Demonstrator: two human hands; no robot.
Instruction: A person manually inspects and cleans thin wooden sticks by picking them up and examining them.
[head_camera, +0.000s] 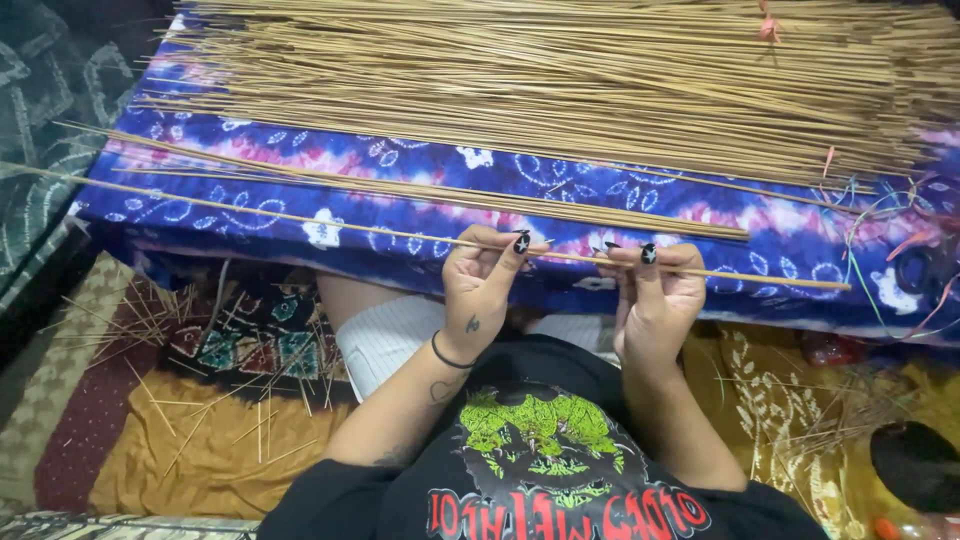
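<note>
Together, the left hand and right hand pinch one long thin stick between fingertips, holding it level above the lap so its length runs clear to both sides. Just beyond, a few loose sticks lie apart on a blue and purple tie-dye cloth, seemingly separated from the large stick pile spread at the far side. Short broken stick pieces litter the patterned floor covering at near left. Coloured strings trail at right.
</note>
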